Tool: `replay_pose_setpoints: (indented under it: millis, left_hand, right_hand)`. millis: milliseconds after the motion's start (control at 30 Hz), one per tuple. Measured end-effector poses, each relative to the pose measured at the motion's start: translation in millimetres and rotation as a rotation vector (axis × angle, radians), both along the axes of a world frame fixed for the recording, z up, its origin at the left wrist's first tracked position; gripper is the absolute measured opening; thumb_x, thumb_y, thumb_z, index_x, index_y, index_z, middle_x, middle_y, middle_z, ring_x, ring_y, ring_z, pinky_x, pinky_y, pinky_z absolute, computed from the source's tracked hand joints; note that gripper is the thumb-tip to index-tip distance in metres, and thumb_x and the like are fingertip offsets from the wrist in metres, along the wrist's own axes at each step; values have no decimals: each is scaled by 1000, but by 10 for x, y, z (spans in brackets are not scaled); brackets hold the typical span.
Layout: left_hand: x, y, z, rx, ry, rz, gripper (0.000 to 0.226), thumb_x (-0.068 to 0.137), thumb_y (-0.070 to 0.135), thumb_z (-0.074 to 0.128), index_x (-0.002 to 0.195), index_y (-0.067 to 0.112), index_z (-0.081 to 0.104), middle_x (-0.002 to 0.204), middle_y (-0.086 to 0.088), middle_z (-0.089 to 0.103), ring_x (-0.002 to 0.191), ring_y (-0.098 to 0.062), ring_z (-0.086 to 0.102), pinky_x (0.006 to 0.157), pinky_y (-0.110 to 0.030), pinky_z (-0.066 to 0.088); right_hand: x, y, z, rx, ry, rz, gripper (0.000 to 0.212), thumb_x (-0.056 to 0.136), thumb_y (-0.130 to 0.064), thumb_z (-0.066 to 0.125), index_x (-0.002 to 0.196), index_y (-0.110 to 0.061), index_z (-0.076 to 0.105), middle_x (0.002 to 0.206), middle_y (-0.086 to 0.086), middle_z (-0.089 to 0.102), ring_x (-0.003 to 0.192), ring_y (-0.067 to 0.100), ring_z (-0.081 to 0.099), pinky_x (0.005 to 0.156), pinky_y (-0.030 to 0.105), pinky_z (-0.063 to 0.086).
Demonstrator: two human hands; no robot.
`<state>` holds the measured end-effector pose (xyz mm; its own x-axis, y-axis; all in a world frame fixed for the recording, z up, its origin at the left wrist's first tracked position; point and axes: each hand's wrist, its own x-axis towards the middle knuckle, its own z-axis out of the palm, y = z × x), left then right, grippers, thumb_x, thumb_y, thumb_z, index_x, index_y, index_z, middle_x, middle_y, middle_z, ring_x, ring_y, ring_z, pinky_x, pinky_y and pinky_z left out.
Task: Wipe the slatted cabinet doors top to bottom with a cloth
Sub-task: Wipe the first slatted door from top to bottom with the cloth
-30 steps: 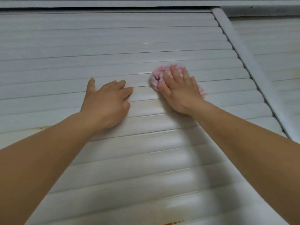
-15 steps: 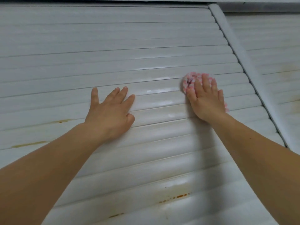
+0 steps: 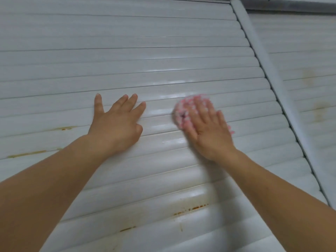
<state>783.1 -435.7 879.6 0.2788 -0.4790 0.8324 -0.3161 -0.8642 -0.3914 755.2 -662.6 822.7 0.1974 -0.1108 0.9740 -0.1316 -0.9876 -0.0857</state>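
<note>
A white slatted cabinet door [image 3: 127, 57] fills the view. My right hand [image 3: 209, 135] presses a pink and white cloth [image 3: 181, 110] flat against the slats right of the middle, fingers laid straight over it; hand and cloth are blurred by motion. Most of the cloth is hidden under the hand. My left hand [image 3: 116, 128] rests flat on the slats to the left of the cloth, fingers spread, holding nothing. Wet, shiny streaks show on the slats between and above the hands.
A white vertical post [image 3: 269, 75] divides this door from a second slatted door [image 3: 309, 51] on the right, which has faint yellowish marks. Rust-coloured stains sit on lower slats [image 3: 190, 209] and at the left [image 3: 27, 154].
My right hand slid the cloth to the right along the slats, then back to the left. My left hand's fingers went from curled to flat and spread.
</note>
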Motion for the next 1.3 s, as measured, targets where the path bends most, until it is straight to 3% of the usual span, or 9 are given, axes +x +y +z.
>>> replay_pose_setpoints:
  millis: [133, 233, 333, 400, 567, 733, 933, 1167, 1300]
  left_hand:
    - [-38, -43, -67, -33, 15, 6, 58, 96, 33, 23, 149, 31, -1, 158, 6, -9, 144, -11, -7, 109, -59, -11]
    - [-69, -50, -117, -38, 22, 20, 58, 96, 33, 23, 149, 30, -1, 158, 6, -8, 145, -12, -5, 109, -59, -11]
    - [-90, -43, -120, -54, 20, 21, 57, 96, 32, 23, 149, 30, 3, 158, 5, -3, 145, -12, -2, 110, -58, -11]
    - [-107, -58, -108, -75, 24, 6, 55, 96, 32, 24, 149, 30, 8, 158, 6, 1, 144, -12, 1, 110, -58, -10]
    - [-144, -151, -117, -141, 3, -8, 51, 95, 31, 26, 146, 29, 20, 157, 5, 10, 144, -13, 9, 111, -57, -7]
    - [-181, -383, -148, -173, -43, -19, 52, 94, 30, 28, 145, 22, 24, 156, 3, 14, 143, -16, 12, 111, -58, -6]
    - [-220, -702, -171, -182, -70, -10, 54, 95, 33, 25, 148, 29, 14, 157, 3, 6, 144, -17, 5, 111, -59, -7]
    - [-232, -888, -211, -196, -88, -3, 56, 95, 33, 25, 148, 34, 7, 158, 4, 4, 144, -20, 3, 111, -58, -6]
    - [-225, -833, -222, -178, -82, -3, 56, 95, 34, 24, 148, 35, 6, 158, 4, 3, 145, -18, 2, 111, -59, -7]
  right_hand:
    - [-152, -395, -73, 323, -39, 14, 54, 100, -46, 16, 152, -33, 5, 159, -7, -13, 145, 17, -15, 117, 44, -6]
    - [-122, -209, -78, 426, -85, 29, 54, 101, -44, 15, 152, -29, 3, 159, -1, -11, 145, 24, -14, 117, 45, -5]
    - [27, 228, -135, 200, -29, 31, 63, 93, -53, -1, 150, -28, -8, 158, 3, -17, 144, 28, -18, 115, 43, -10]
    - [103, 414, -162, -14, 28, 73, 65, 82, -58, -10, 142, -37, -19, 153, -8, -25, 142, 23, -25, 112, 39, -18]
    - [57, 253, 180, -127, 85, 53, 55, 99, -52, 16, 148, -39, -5, 157, -9, -20, 142, 19, -26, 115, 40, -17]
    - [7, -14, 597, -103, 52, 35, 57, 99, -52, 18, 150, -37, -2, 158, -9, -15, 144, 19, -20, 116, 43, -11]
    - [-169, -676, 906, 29, 5, 4, 57, 99, -51, 15, 151, -32, 3, 159, -7, -13, 145, 19, -16, 117, 44, -8]
    - [-482, -1756, 797, 282, -52, -89, 59, 99, -49, 12, 152, -23, 4, 160, 0, -9, 146, 21, -9, 117, 45, -5]
    - [-448, -1706, 724, 345, -102, -53, 58, 101, -44, 16, 152, -19, 6, 160, 5, -8, 146, 25, -8, 117, 47, -3]
